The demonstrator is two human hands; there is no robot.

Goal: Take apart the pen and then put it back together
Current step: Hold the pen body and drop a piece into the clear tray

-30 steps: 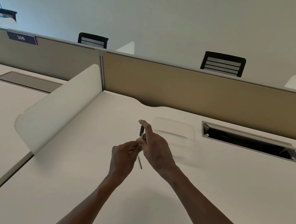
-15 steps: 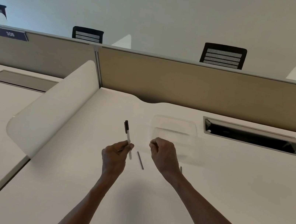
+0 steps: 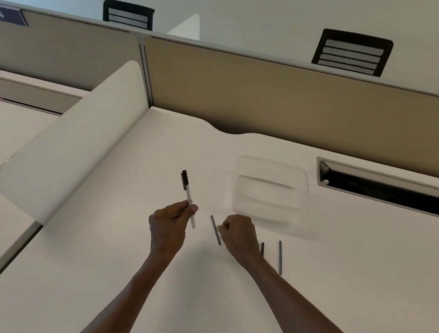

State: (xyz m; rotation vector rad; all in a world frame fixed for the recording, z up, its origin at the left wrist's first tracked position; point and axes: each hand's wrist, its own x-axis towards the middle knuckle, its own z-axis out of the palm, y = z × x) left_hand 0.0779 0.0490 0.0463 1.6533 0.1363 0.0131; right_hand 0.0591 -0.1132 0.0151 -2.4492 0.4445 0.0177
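Note:
My left hand (image 3: pixel 170 223) grips a white pen barrel with a black cap (image 3: pixel 187 193), tilted up and away from me above the desk. My right hand (image 3: pixel 239 234) hovers just right of it, fingers curled, thumb and forefinger close to a thin dark refill (image 3: pixel 215 229) that lies on the white desk (image 3: pixel 108 278). Whether the fingers touch the refill I cannot tell. Two more thin dark pieces lie to the right: a short one (image 3: pixel 262 248) partly hidden by my wrist and a longer one (image 3: pixel 280 257).
A clear plastic tray (image 3: pixel 269 191) sits behind my right hand. An open cable slot (image 3: pixel 392 191) lies at the back right. A white rounded divider (image 3: pixel 73 140) stands on the left, with a beige partition (image 3: pixel 308 108) along the back.
My hands were together on the pen; they have come apart. The left keeps the barrel. The right has dropped toward the refill on the desk, uncovering a longer dark piece to the right.

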